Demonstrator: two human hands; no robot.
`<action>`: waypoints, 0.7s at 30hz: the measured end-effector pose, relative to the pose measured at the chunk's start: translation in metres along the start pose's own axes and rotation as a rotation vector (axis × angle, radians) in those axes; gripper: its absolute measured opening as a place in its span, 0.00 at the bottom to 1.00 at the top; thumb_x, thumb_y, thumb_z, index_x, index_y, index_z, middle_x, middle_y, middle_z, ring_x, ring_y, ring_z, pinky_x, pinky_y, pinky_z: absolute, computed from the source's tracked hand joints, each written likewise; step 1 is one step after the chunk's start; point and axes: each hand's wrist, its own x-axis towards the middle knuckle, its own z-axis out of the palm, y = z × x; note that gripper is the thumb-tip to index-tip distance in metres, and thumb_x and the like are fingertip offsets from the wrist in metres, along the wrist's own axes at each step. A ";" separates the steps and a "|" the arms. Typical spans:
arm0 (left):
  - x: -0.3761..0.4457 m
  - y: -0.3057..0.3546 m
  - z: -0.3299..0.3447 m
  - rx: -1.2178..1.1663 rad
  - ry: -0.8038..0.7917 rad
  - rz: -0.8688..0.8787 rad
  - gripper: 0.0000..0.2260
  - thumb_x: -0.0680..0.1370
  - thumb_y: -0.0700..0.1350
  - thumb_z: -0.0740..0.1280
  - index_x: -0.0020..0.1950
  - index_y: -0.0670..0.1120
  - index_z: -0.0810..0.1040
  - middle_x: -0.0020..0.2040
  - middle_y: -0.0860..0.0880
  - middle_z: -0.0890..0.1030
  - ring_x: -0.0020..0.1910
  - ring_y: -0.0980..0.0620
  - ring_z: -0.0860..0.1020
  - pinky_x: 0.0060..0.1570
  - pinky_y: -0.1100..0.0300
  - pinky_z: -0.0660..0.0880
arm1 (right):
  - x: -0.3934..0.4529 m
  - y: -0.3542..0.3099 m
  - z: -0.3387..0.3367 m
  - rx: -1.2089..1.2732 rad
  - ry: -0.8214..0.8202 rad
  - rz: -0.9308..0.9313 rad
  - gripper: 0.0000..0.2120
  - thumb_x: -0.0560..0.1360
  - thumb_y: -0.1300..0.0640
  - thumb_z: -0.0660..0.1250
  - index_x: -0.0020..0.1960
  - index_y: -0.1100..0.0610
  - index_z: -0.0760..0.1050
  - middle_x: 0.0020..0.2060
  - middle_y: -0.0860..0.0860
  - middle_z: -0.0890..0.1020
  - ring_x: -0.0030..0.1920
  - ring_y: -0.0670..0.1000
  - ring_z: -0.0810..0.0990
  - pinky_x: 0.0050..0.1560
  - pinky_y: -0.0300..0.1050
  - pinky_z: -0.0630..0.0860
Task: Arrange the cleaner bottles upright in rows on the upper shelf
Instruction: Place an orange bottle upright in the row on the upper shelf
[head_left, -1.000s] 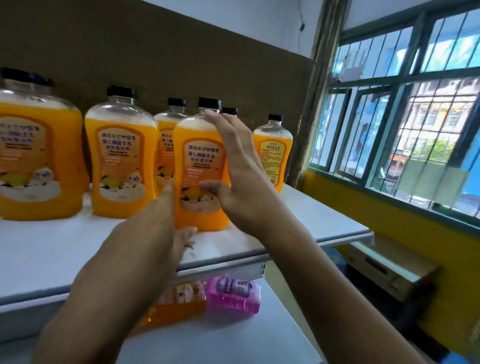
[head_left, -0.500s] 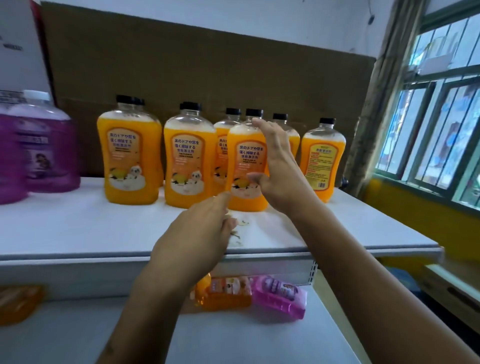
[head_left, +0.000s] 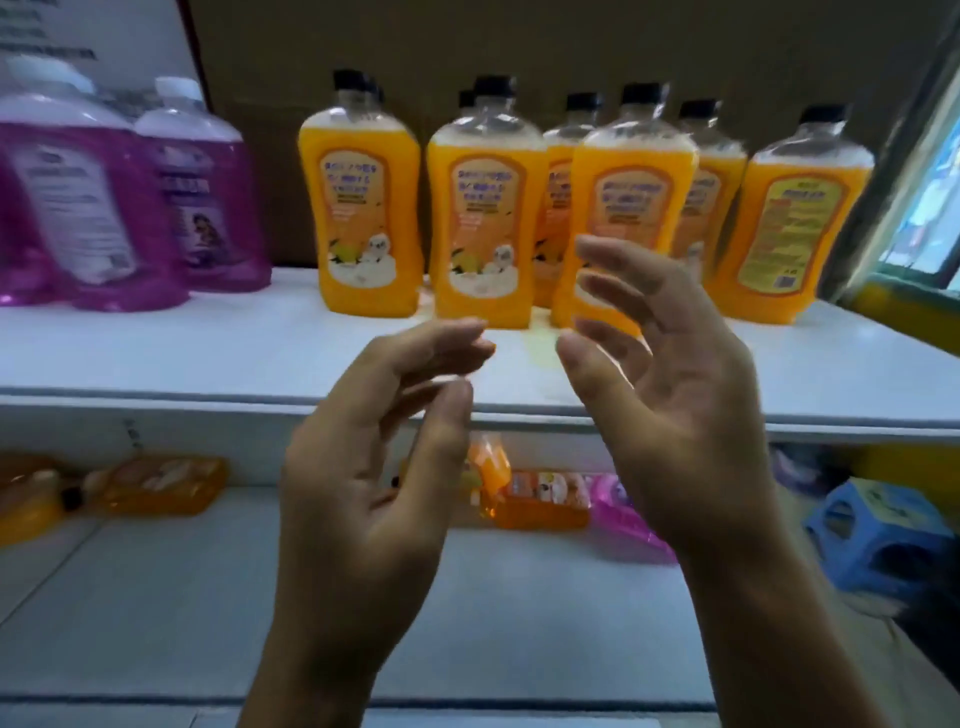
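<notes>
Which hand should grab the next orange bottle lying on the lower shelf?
Probably the left hand. It's open and empty, and sits just beside the lying orange bottle; the right hand, also empty, is higher up by the upright bottles.

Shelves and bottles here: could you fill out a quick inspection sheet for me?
Surface: white upper shelf, lower shelf beneath.
Job's things: orange bottles upright in rows; purple bottles upright at left.
Clutter: orange lying bottles and a purple one lying on the lower shelf.
Hands: left hand and right hand open, holding nothing.
Cables: nothing seen.
Surroundings: cardboard backing, window, blue stool.
</notes>
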 end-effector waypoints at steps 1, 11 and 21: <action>-0.008 -0.003 -0.011 0.006 0.005 -0.011 0.10 0.81 0.42 0.62 0.61 0.49 0.76 0.54 0.54 0.82 0.57 0.50 0.81 0.53 0.60 0.78 | -0.012 -0.004 0.007 0.079 -0.008 -0.019 0.20 0.78 0.60 0.68 0.68 0.51 0.70 0.66 0.46 0.75 0.69 0.47 0.73 0.62 0.41 0.76; -0.072 -0.073 -0.128 0.152 0.081 -0.475 0.11 0.78 0.52 0.61 0.58 0.58 0.78 0.54 0.55 0.83 0.55 0.52 0.81 0.53 0.59 0.78 | -0.118 0.027 0.129 0.247 0.126 0.282 0.16 0.73 0.57 0.69 0.56 0.40 0.79 0.58 0.48 0.82 0.56 0.54 0.83 0.56 0.40 0.78; -0.103 -0.179 -0.223 0.298 0.041 -0.841 0.15 0.80 0.46 0.64 0.66 0.56 0.71 0.63 0.60 0.75 0.61 0.61 0.74 0.61 0.61 0.74 | -0.111 0.077 0.299 0.161 -0.370 0.627 0.20 0.77 0.63 0.70 0.61 0.41 0.73 0.62 0.39 0.77 0.62 0.35 0.75 0.52 0.28 0.75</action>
